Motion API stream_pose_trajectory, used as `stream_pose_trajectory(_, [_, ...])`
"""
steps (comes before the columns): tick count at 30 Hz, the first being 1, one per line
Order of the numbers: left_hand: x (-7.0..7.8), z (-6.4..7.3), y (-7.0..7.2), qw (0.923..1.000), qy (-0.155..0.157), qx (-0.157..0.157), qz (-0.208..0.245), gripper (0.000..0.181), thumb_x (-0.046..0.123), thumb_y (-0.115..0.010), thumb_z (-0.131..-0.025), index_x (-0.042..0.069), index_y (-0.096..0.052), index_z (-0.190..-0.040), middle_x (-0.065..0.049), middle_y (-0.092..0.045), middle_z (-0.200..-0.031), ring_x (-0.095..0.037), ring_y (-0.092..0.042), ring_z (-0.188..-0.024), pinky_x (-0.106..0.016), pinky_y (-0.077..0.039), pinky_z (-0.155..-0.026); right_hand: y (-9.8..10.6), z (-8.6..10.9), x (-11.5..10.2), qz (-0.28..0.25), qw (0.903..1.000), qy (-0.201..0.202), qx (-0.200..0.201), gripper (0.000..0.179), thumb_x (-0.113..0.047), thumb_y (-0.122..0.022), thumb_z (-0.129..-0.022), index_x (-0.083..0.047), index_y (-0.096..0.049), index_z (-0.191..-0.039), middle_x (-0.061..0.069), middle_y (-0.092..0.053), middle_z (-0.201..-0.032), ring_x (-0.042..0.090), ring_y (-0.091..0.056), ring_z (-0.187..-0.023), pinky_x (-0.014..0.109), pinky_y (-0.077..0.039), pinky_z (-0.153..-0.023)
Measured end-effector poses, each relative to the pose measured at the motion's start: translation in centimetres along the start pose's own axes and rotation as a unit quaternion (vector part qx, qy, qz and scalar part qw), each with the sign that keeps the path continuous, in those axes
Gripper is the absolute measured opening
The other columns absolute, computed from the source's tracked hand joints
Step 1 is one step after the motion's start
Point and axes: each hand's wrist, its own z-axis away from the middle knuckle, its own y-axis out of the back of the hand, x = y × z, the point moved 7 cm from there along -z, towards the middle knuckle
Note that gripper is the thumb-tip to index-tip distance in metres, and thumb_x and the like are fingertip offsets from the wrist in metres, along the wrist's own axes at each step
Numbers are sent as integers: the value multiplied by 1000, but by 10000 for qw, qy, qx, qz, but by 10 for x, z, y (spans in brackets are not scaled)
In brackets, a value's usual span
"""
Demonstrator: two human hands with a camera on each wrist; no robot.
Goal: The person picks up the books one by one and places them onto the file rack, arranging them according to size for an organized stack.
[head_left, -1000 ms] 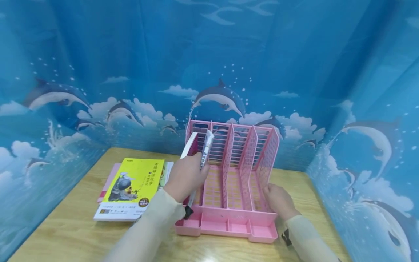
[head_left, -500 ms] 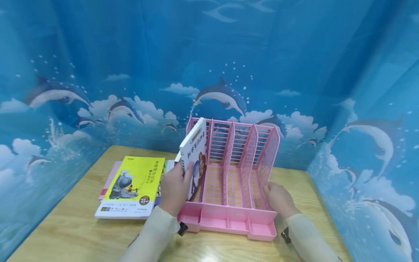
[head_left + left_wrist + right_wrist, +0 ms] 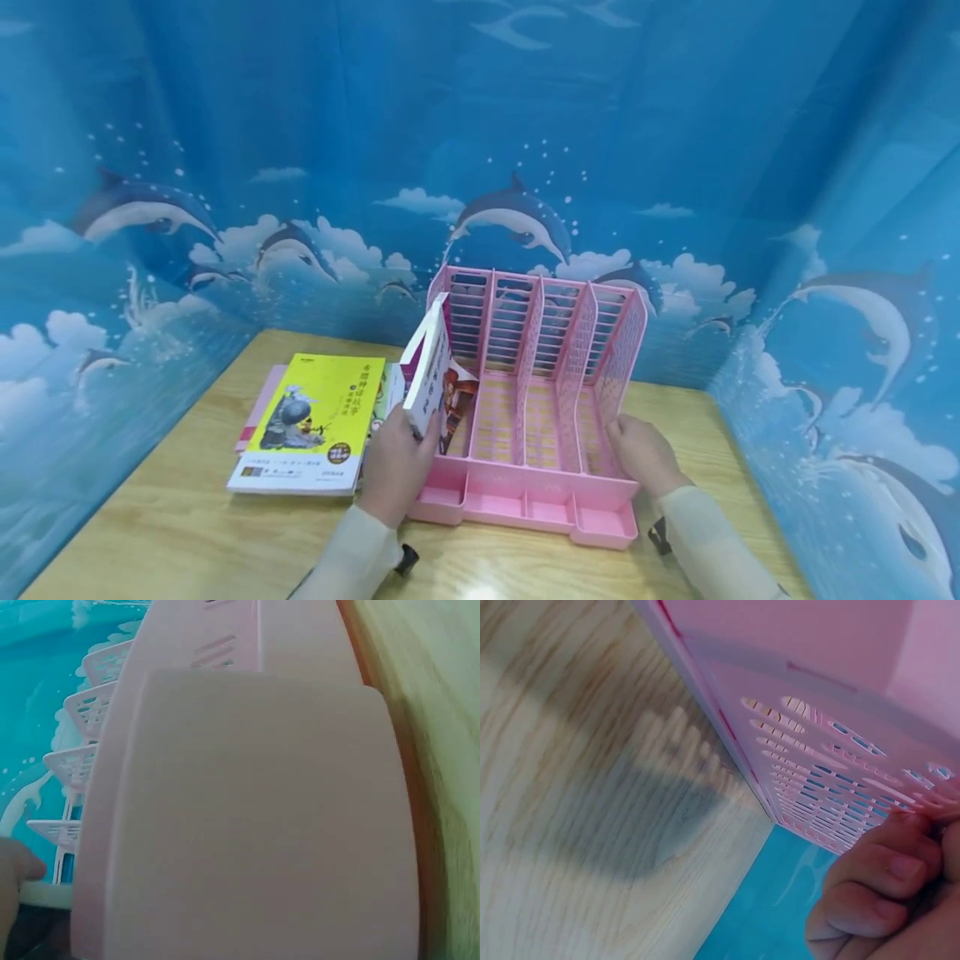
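Note:
A pink file rack (image 3: 525,471) with upright dividers stands on the table. In its leftmost compartment a white-spined book (image 3: 429,375) leans tilted, and my left hand (image 3: 399,462) grips its lower near corner. A purple-maroon cover (image 3: 410,360) shows just left of that book; whether it is a second book I cannot tell. My right hand (image 3: 645,454) pinches the edge of the rack's right side wall, and in the right wrist view its curled fingers (image 3: 885,874) meet the perforated wall (image 3: 817,772). The left wrist view shows mostly the rack's front tray (image 3: 262,810).
Left of the rack lies a pile of books, with a yellow-and-white book (image 3: 315,421) on top and a pink one (image 3: 264,392) below. Small open bins (image 3: 551,507) line the rack's front. A blue dolphin-print curtain (image 3: 300,125) encloses the wooden table (image 3: 172,517).
My left hand has moved down and toward me on the book, which has gone from upright to a lower, tilted position. The right hand stays on the rack's right wall.

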Motion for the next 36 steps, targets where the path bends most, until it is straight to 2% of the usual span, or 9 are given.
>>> stream_pose_trajectory(8, [3,-3,11,9977,-24,-669,50,36,32,-63,-104,2,-62,-124,-19,-77,-98,-27,-74,-68,-24,-51,-44,-3,1,1,-213,9997,-95,-37,42,-33,-36,-111,-11,-57,-82,5,-51,-67,21,-50,-61,34,-44,-59])
stream_pose_trajectory(12, [12,6,19,9986,-521,-56,-34,37,22,-64,-103,1,-53,-131,-21,-76,-93,-25,-71,-61,-16,-48,-43,-4,2,-1,-333,9994,-108,-58,42,-33,-36,-111,-9,-58,-83,5,-51,-67,21,-50,-61,34,-44,-57])
stream_pose_trajectory(16, [19,13,23,9919,-1057,699,-58,37,14,-68,-100,0,-52,-129,-23,-75,-87,-23,-68,-54,-13,-44,-41,-3,3,-3,-195,9998,-46,-8,43,-32,-35,-111,-11,-56,-80,5,-50,-66,21,-49,-60,34,-43,-57])
stream_pose_trajectory(19, [22,13,24,9900,-1125,850,-15,35,13,-69,-99,-1,-53,-127,-23,-75,-87,-24,-68,-54,-15,-46,-41,-2,3,-2,-95,9999,-68,29,43,-32,-35,-111,-12,-54,-78,5,-50,-65,21,-49,-60,35,-42,-57])
stream_pose_trajectory(24, [27,15,41,9912,-831,951,396,36,13,-65,-101,-4,-54,-131,-24,-76,-98,-29,-75,-64,-19,-54,-46,-4,2,-2,-166,9998,-100,0,41,-31,-37,-110,-11,-55,-79,5,-51,-67,21,-49,-61,35,-43,-58])
stream_pose_trajectory(27, [30,11,43,9934,-576,717,687,37,18,-60,-105,-2,-54,-136,-22,-76,-106,-29,-77,-71,-19,-55,-48,-4,1,-1,-112,9999,-112,25,42,-32,-36,-110,-12,-55,-79,5,-51,-66,21,-49,-60,34,-43,-57])
stream_pose_trajectory(29, [31,4,35,9959,-496,491,581,36,22,-59,-106,-2,-55,-133,-21,-77,-104,-28,-77,-71,-17,-54,-49,-2,1,0,-105,9999,-127,47,42,-33,-36,-111,-11,-56,-80,5,-51,-66,21,-49,-60,34,-43,-57])
stream_pose_trajectory(32, [28,-3,15,9990,-419,140,-11,34,27,-58,-107,-3,-59,-122,-16,-75,-83,-19,-68,-55,-18,-48,-43,-1,2,1,-195,9997,-176,12,43,-33,-36,-111,-9,-59,-84,5,-52,-67,21,-50,-60,35,-43,-56])
stream_pose_trajectory(36, [18,-7,-7,9968,-240,-271,-716,49,33,-56,-107,-11,-57,-127,-6,-60,-61,-11,-46,-42,-20,-36,-38,-1,3,-1,-247,9996,-151,-30,42,-31,-37,-111,-8,-60,-84,5,-52,-67,21,-51,-61,35,-44,-57])
